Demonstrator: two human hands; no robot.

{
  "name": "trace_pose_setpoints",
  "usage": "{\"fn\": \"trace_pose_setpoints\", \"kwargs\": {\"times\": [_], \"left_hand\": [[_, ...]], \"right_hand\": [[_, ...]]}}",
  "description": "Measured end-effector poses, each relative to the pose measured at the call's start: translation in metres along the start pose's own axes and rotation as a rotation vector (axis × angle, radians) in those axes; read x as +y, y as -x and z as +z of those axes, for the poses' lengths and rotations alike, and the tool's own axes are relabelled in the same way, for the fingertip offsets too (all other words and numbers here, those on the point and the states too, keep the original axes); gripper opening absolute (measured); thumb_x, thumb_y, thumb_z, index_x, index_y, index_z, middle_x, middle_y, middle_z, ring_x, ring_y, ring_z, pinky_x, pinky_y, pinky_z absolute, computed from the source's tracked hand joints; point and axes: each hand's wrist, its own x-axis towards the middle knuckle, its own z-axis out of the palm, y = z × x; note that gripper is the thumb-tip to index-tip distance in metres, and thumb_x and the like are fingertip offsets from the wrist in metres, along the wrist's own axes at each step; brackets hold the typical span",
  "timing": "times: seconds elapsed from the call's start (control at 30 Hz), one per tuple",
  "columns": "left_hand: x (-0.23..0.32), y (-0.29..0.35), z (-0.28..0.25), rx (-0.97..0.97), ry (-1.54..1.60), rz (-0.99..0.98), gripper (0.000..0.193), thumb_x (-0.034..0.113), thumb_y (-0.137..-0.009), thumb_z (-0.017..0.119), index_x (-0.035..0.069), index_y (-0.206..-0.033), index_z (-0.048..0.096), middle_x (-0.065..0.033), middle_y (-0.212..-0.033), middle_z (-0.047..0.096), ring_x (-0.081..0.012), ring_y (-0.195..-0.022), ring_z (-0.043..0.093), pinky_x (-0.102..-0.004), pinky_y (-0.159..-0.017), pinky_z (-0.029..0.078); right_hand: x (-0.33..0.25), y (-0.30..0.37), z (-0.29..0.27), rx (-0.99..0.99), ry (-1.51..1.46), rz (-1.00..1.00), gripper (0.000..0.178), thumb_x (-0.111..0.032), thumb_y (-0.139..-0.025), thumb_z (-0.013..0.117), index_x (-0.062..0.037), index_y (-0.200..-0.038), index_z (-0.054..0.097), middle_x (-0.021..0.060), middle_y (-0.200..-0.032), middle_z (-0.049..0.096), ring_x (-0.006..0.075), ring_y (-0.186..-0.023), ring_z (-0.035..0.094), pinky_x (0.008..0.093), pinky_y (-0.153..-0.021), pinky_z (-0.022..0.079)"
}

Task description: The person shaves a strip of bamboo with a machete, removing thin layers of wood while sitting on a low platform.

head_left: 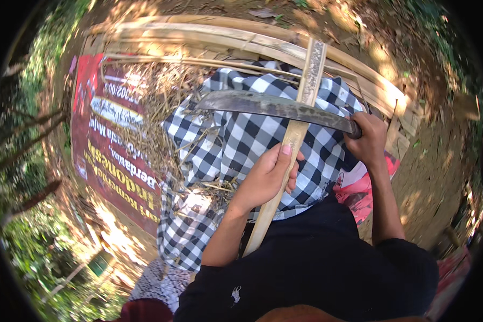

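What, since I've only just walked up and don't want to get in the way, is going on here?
The person's left grip holds a pale strip that slants over a checkered cloth. The right grip holds a long curved knife, which crosses over the strip beyond the left grip; whether it touches the strip, I can't tell. Straw-like strands lie on the cloth and on a red printed banner to the left.

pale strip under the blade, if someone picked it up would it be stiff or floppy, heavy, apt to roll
The pale strip is probably stiff, since it looks straight along its visible length. Being slim, it may be fairly light. Its flattish face suggests it would slide rather than roll.
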Motion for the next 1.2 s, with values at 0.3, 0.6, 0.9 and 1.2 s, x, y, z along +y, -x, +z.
{"fn": "trace_pose_setpoints", "kwargs": {"times": [0.3, 0.6, 0.9, 1.2], "left_hand": [[0.0, -0.05, 0.041, 0.053, -0.417, 0.063, 0.037, 0.029, -0.109, 0.039, -0.004, -0.107, 0.055, -0.0032, -0.063, 0.055, -0.0091, -0.051, 0.051, -0.0268, -0.049, 0.042], [0.009, -0.058, 0.049, 0.099, -0.452, 0.13, 0.037, 0.033, -0.109, 0.04, -0.002, -0.104, 0.053, 0.001, -0.066, 0.047, -0.0035, -0.051, 0.042, -0.0217, -0.046, 0.036], [-0.004, -0.037, 0.051, 0.034, -0.244, 0.151, 0.036, 0.035, -0.109, 0.04, 0.0, -0.105, 0.051, 0.0027, -0.067, 0.044, -0.0024, -0.049, 0.039, -0.0205, -0.044, 0.033], [-0.034, -0.027, 0.022, 0.047, -0.189, 0.293, 0.034, 0.034, -0.109, 0.039, 0.002, -0.103, 0.049, 0.0027, -0.067, 0.043, -0.0034, -0.046, 0.04, -0.0224, -0.041, 0.035]], "right_hand": [[0.064, 0.032, -0.003, -0.068, 0.056, 0.142, 0.025, -0.01, -0.062, 0.073, -0.0073, -0.081, 0.057, 0.012, -0.072, 0.06, 0.0347, -0.071, 0.062, 0.044, -0.064, 0.048], [0.126, -0.003, -0.001, 0.029, 0.216, 0.093, 0.026, -0.015, -0.064, 0.074, -0.0077, -0.081, 0.056, 0.0108, -0.075, 0.064, 0.0344, -0.074, 0.064, 0.0463, -0.065, 0.049], [0.054, 0.005, -0.025, -0.009, 0.142, -0.047, 0.028, -0.013, -0.059, 0.075, -0.0093, -0.078, 0.055, 0.0099, -0.071, 0.06, 0.0339, -0.067, 0.063, 0.0466, -0.062, 0.049], [0.025, 0.009, -0.052, -0.053, 0.376, 0.16, 0.019, -0.02, -0.068, 0.071, -0.0097, -0.078, 0.059, 0.0124, -0.075, 0.067, 0.0389, -0.068, 0.065, 0.05, -0.062, 0.05]]}}
